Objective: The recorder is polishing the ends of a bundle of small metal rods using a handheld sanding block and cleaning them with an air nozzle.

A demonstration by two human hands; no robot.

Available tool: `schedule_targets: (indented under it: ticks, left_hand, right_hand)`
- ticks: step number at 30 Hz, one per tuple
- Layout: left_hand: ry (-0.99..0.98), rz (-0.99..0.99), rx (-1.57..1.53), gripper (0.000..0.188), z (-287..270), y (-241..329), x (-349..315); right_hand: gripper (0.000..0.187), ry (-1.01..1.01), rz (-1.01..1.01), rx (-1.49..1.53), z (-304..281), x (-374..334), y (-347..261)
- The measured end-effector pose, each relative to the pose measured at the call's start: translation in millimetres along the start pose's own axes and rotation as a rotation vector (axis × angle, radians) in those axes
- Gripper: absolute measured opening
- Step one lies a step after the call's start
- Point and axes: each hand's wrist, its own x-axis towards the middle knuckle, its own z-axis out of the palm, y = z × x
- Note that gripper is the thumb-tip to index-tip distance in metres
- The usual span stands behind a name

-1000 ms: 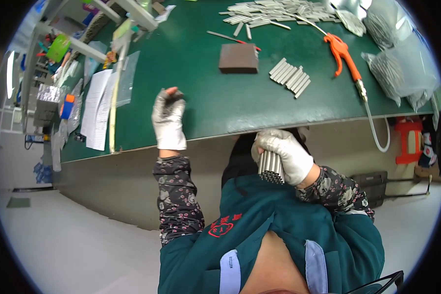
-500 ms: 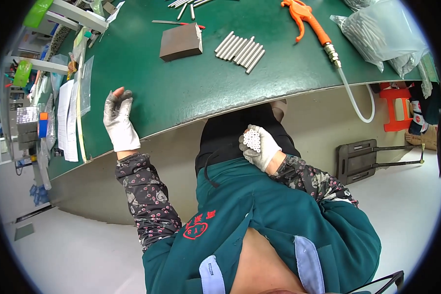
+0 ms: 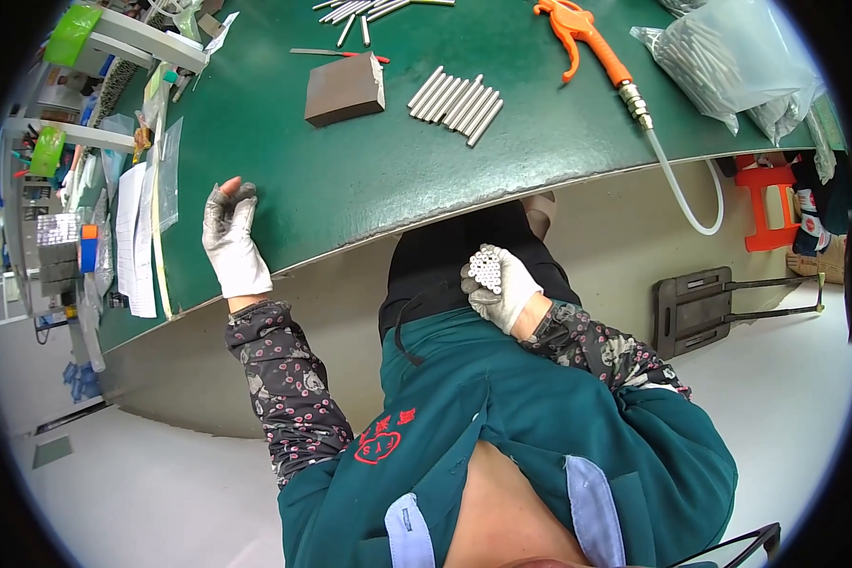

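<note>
My left hand point(image 3: 232, 241), in a white glove with greyed fingers and one bare fingertip, rests at the near left of the green bench point(image 3: 350, 189). Its fingers are loosely bent and a little apart, with nothing in them. In front of my lap, below the bench edge, my right hand point(image 3: 504, 293) is closed around a bundle of metal pins point(image 3: 485, 269), seen end-on. A neat row of similar pins point(image 3: 456, 106) lies on the bench. Left of that row sits a brown block point(image 3: 346, 90), with a thin red-handled file point(image 3: 341, 54) just behind it.
More pins point(image 3: 364, 14) lie loose at the far edge of view. To the right are an orange air gun point(image 3: 585, 43) with its hose point(image 3: 677, 180) hanging off the bench, and bags of pins point(image 3: 729, 66). Papers point(image 3: 134, 241) hang at the left; a folded cart point(image 3: 693, 312) stands below.
The view has shifted slightly, so the bench things appear a little farther left. Both hands keep nearly the same pose, the right one still around the pins.
</note>
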Motion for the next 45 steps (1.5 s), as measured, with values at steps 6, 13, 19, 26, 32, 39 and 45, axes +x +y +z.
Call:
schedule_targets:
  ticks: [6, 13, 19, 26, 32, 39, 45]
  left_hand:
    - [-0.001, -0.005, -0.002, 0.03, -4, -1, -5]
    - [-0.007, -0.002, 0.003, 0.028, -3, -2, 4]
    - [-0.016, -0.003, -0.003, 0.024, 7, 13, 6]
    - [-0.05, -0.021, 0.068, 0.028, -2, -10, -9]
    - [-0.042, 0.055, 0.021, 0.031, -16, -29, -7]
    - [-0.092, -0.142, -0.049, 0.034, -9, -4, -11]
    - [-0.082, -0.114, -0.002, 0.027, -2, 5, -14]
  right_hand:
    - [0.027, 0.041, -0.012, 0.004, 0, -6, 6]
    - [0.026, 0.022, 0.016, 0.027, 10, -4, 3]
    - [0.031, -0.08, 0.027, -0.094, 38, -26, 4]
    - [0.017, -0.194, -0.459, -0.923, 89, -117, -32]
    - [0.013, -0.15, -1.48, -1.043, 172, -219, -127]
    - [0.025, 0.781, -2.262, -1.252, 248, -274, -244]
    - [0.022, 1.524, -2.073, -2.118, 232, -256, -261]
